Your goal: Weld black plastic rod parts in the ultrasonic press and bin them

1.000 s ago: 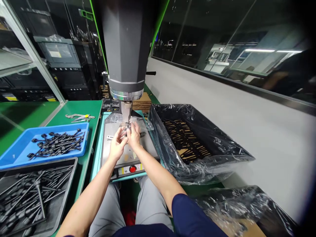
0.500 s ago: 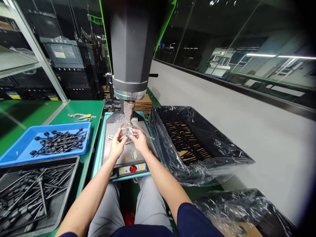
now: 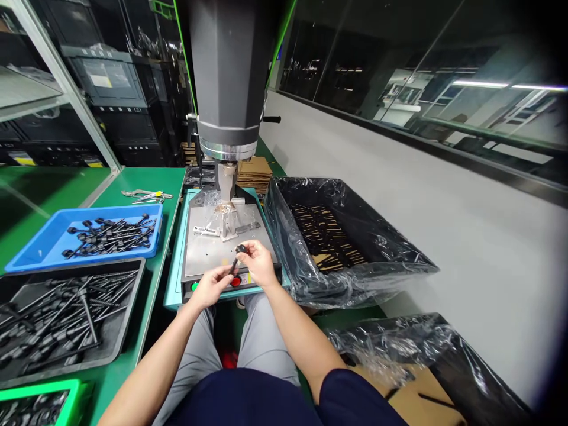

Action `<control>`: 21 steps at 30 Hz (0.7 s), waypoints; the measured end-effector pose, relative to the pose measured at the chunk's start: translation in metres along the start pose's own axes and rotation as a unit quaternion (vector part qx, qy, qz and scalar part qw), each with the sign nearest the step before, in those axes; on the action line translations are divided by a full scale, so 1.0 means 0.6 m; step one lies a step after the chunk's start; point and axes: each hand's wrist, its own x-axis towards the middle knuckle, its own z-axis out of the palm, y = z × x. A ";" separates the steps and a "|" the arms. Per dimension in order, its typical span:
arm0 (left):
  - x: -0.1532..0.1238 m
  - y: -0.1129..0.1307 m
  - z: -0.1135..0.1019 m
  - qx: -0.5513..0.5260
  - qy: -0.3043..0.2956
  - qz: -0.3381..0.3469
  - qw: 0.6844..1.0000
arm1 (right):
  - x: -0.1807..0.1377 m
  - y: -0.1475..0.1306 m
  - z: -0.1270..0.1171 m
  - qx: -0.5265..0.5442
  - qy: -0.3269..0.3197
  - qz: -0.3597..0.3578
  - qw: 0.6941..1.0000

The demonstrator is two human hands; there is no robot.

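Note:
Both hands hold one small black rod-shaped part (image 3: 236, 258) over the front of the press's metal plate (image 3: 208, 257). My left hand (image 3: 212, 286) pinches its lower end; my right hand (image 3: 258, 264) pinches its knobbed upper end. The hands hover just above the red button (image 3: 235, 281) and green button (image 3: 194, 287). Behind them the fixture (image 3: 227, 223) sits under the press head (image 3: 227, 89), with crinkled clear film around it.
A blue tray (image 3: 31, 251) of black rods and a dark tray (image 3: 128, 307) of longer rods lie on the green bench at left. A plastic-lined black bin (image 3: 399, 260) of finished parts stands at right, another bag-lined box (image 3: 426, 361) nearer me. Tweezers (image 3: 144, 194) lie behind the blue tray.
Both hands have drawn back from the fixture under the press head toward me, now holding a black rod part near the buttons. The camera has tilted down slightly.

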 end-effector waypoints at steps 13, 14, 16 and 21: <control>-0.116 0.022 -0.128 -0.277 0.524 0.039 0.805 | -0.034 -0.020 -0.050 -0.064 -0.053 0.080 0.993; -0.117 0.031 -0.149 -0.293 0.550 0.049 0.781 | -0.037 -0.023 -0.062 -0.074 -0.053 0.076 0.993; -0.115 0.050 -0.171 -0.320 0.574 0.062 0.751 | -0.045 -0.031 -0.085 -0.096 -0.052 0.076 0.991; -0.104 0.057 -0.100 -0.346 0.484 -0.021 0.803 | -0.035 -0.041 -0.176 -0.173 -0.010 0.082 0.981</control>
